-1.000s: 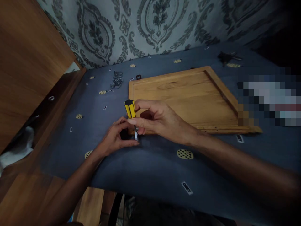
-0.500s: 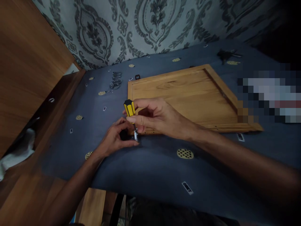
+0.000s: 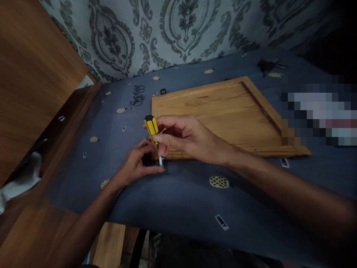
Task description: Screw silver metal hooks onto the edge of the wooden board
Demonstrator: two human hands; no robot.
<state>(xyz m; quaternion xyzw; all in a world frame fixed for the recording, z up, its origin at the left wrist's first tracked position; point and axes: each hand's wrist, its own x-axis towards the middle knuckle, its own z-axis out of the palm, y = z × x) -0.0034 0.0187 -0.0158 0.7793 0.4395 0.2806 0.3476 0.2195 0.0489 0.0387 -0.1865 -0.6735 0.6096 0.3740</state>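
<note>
My right hand (image 3: 189, 139) grips a yellow and black screwdriver (image 3: 151, 128) by its handle, which leans slightly to the left. Its tip is hidden behind my fingers, just above a small shiny metal fitting, perhaps a hinge (image 3: 161, 161). The fitting sits at the near left corner of a wooden panel door (image 3: 212, 115) lying flat. My left hand (image 3: 138, 162) is curled around that corner, with thumb and fingers closed on the fitting and the panel edge. Small dark holes show along the panel's near edge.
Several metal hinges (image 3: 137, 95) lie beyond the panel's left end, near a small dark square piece (image 3: 163, 91). A black tool (image 3: 269, 66) rests at the far right on the blue patterned cloth (image 3: 178, 201). A wooden cabinet (image 3: 36, 67) stands at left.
The screwdriver handle has tipped slightly further left, and my right fingers have shifted around it. My left hand has stayed on the fitting and panel corner.
</note>
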